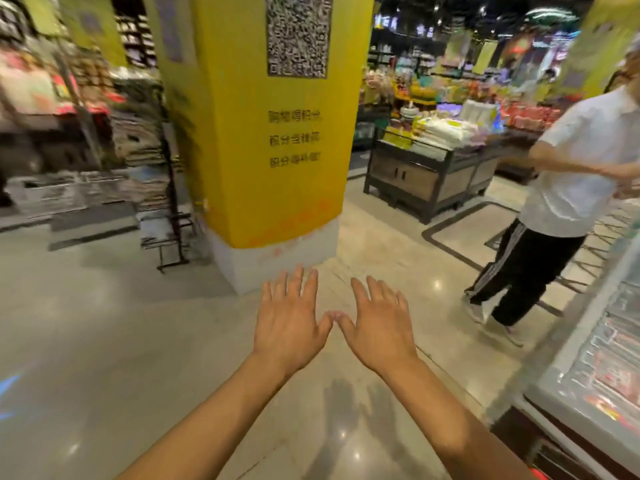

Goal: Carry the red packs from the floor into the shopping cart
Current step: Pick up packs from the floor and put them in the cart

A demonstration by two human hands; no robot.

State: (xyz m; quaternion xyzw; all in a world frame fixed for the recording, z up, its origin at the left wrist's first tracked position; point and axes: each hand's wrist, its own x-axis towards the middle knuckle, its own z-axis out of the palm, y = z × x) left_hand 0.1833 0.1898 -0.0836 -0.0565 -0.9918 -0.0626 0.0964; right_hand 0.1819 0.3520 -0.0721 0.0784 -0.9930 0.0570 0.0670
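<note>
My left hand (290, 320) and my right hand (379, 323) are stretched out in front of me, palms down, fingers straight and spread, thumbs nearly touching. Both hold nothing and hover above the shiny beige floor (104, 358). No red packs and no shopping cart can be made out in this view. A small red patch (538, 474) shows at the bottom edge by my right forearm; what it is cannot be told.
A wide yellow pillar (273, 133) stands straight ahead. A person in a white shirt and black trousers (568, 188) walks at the right. A chest freezer (595, 368) runs along the right edge. Display stands with goods (429, 174) lie behind; a black rack (169, 216) stands left of the pillar.
</note>
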